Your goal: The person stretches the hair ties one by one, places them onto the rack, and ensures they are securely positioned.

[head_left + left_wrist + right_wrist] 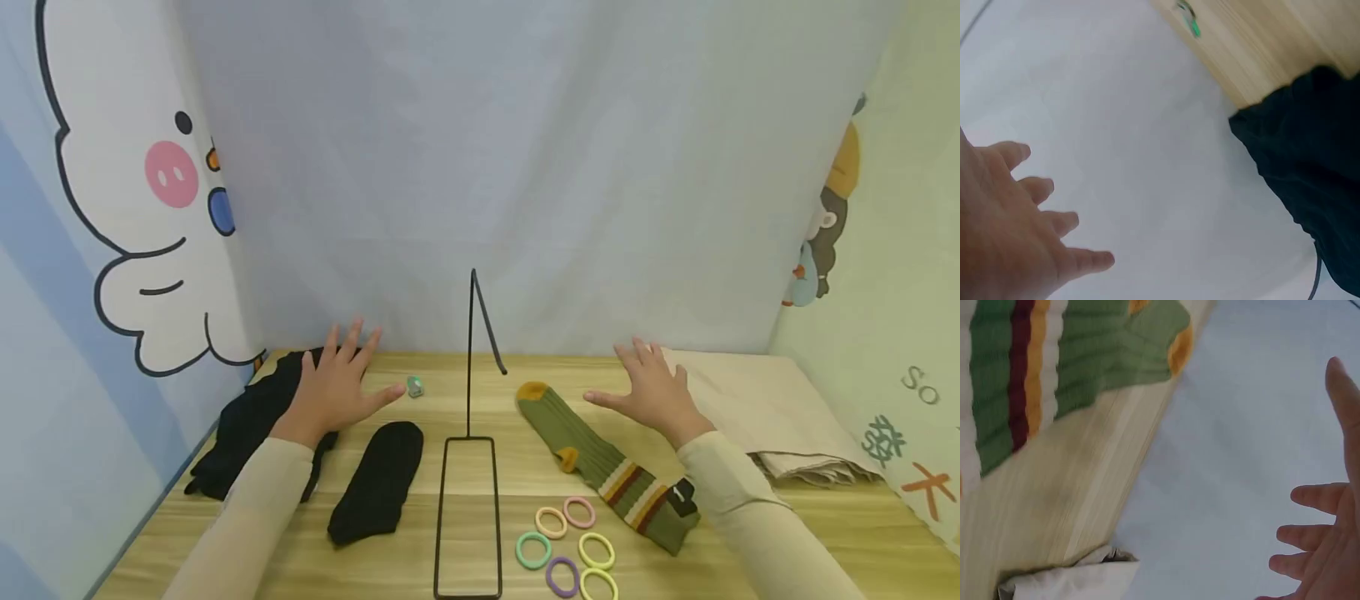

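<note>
Both hands hover with fingers spread and straight, holding nothing: the left hand (pixel 330 392) over the black cloth (pixel 243 429) beside the black sock (pixel 378 483), the right hand (pixel 652 392) just past the green sock (pixel 600 462). Whether either palm touches down is unclear. Lowering flat onto the fabric before pinching should avoid bunching.

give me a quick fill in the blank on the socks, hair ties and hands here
1. The striped sock near the right hand is mainly ____.
2. The left hand hovers over a pile of ____ cloth.
3. The hair ties number ____.
4. Both hands have their fingers ____.

Missing words: green; black; six; spread
</note>
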Demonstrator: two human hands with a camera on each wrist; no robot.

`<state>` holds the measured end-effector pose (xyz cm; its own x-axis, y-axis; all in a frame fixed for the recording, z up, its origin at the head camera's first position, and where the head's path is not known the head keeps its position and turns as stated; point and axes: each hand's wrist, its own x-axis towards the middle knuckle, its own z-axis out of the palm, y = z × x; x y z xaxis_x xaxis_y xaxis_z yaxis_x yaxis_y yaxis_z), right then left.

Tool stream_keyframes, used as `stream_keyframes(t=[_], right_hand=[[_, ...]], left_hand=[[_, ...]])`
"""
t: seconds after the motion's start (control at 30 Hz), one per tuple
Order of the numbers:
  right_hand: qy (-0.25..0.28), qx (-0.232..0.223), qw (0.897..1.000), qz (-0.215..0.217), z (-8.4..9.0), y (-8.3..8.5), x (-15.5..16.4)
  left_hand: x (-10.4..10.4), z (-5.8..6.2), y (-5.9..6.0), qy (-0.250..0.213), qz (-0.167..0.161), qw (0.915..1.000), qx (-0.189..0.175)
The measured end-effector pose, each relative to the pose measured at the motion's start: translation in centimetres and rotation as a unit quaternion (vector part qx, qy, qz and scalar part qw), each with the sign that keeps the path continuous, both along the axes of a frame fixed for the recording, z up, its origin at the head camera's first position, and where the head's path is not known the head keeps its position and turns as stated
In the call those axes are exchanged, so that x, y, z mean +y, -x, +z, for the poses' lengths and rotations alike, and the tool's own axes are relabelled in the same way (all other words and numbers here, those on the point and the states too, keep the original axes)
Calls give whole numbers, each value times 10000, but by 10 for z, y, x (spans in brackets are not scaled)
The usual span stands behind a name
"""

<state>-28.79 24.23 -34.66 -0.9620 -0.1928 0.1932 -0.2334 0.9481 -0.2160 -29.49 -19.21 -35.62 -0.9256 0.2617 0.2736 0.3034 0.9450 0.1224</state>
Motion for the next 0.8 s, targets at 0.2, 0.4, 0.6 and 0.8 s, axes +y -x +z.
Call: stream_keyframes(t=[0.2,0.4,0.6,0.8], right_hand=[[109,-559,9937,962,-20,-38,-24],[-1,-1760,9741,1418,-42,-59,-39],[-493,-1817,9746,1212,-53,-62,-44],[-589,-1631,9751,1382,-57,-64,-48]], left_hand=[[18,-19,-33,270,-744,9969,19],[48,-48,-62,566,-1745,9773,-1056],[62,-62,-67,805,-1873,9570,-2063],[65,-65,-67,1072,-1907,9510,-2183]])
